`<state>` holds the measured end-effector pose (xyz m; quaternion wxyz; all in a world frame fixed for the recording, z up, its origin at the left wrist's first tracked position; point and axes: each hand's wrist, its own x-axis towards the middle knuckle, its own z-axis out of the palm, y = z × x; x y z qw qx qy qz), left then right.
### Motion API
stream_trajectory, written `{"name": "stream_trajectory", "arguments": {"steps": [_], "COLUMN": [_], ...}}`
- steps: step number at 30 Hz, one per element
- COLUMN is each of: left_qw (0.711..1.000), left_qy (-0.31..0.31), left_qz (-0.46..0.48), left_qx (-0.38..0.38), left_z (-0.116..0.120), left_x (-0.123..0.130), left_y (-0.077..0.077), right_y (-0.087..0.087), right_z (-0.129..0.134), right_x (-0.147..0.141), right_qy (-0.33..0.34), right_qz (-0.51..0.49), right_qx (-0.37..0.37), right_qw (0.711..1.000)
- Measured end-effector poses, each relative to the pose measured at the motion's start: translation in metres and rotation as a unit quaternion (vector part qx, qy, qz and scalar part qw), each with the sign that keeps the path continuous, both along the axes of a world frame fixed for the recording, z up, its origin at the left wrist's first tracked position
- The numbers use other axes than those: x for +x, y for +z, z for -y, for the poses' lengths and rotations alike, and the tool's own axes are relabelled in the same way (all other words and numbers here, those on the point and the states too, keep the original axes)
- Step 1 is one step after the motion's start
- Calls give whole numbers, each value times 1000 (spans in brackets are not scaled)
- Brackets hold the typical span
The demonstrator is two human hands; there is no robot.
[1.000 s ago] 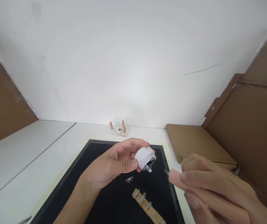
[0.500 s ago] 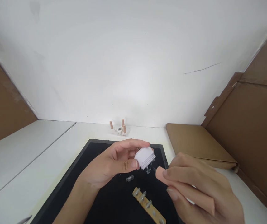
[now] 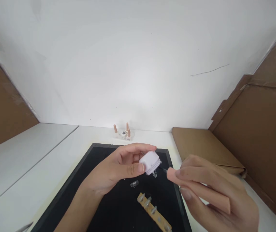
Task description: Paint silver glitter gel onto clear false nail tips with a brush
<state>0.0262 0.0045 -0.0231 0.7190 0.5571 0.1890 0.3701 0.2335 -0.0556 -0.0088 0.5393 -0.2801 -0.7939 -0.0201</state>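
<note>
My left hand (image 3: 125, 167) grips a small white rounded piece (image 3: 150, 161) with a ridged edge between thumb and fingers, above the black mat. I cannot make out its exact kind. Small clear bits show just beneath its rim. My right hand (image 3: 215, 193) is closed round the long pink cap of a nail polish brush (image 3: 200, 190). Its thin dark bristle end points left at the white piece's ridged edge, and I cannot tell if they touch. Below the hands lies a tan strip (image 3: 153, 212) bearing several clear nail tips. One loose clear nail tip (image 3: 134, 184) rests nearby.
Pink-capped nail polish bottles (image 3: 128, 133) and one uncapped bottle (image 3: 123, 133) stand in a clear holder at the back. A flat cardboard box (image 3: 203, 145) lies at the right. Under the hands is a dark-framed black mat (image 3: 118, 212). Cardboard panels (image 3: 265, 129) flank the white table.
My right hand has drawn the brush a little to the right, and more of its thin end shows. In my left hand, the white piece has turned slightly.
</note>
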Motion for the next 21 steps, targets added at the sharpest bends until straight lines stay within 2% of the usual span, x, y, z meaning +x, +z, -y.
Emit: {"name": "stream_trajectory", "arguments": {"steps": [6, 10, 13, 21], "left_qw": [999, 999, 999, 998], "left_qy": [24, 34, 34, 49], "left_qz": [-11, -18, -22, -38], "left_qx": [-21, -25, -22, -19], "left_z": [3, 5, 5, 4], "left_x": [4, 6, 6, 6], "left_y": [6, 9, 9, 6], "right_y": [1, 4, 5, 2], "right_z": [-1, 0, 0, -3], "right_x": [1, 0, -1, 1], "right_qy": [-1, -32, -43, -36], "right_qz": [29, 67, 90, 100], "right_qx": [-9, -2, 4, -36], "right_qw": [1000, 997, 995, 994]}}
